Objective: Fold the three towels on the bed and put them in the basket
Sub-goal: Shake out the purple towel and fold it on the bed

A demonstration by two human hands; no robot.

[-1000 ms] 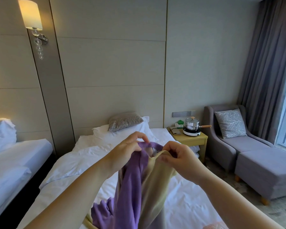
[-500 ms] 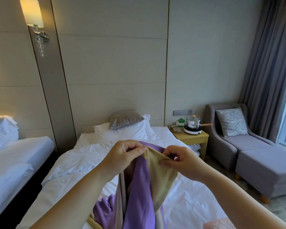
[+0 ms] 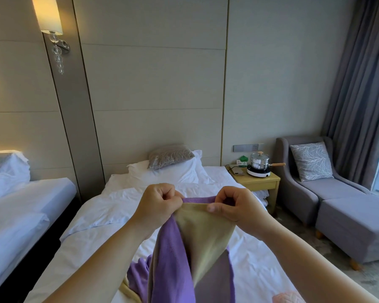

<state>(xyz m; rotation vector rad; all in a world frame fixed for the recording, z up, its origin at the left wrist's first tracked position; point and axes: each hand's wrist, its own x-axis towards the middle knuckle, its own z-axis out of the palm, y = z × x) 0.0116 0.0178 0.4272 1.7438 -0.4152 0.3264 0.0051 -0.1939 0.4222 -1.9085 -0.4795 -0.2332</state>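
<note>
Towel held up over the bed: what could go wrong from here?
The left hand and right hand only pinch the towel at its top edge, so a corner could slip free. Its lower part hangs bunched onto the bed, so the fold may come out crooked.

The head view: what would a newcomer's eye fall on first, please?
Centre: the left hand and right hand pinch the top edge of a purple and beige towel hanging over the white bed. Upper left, a lit wall lamp glows; a steel pot sits on a hotplate on the bedside nightstand.
</note>
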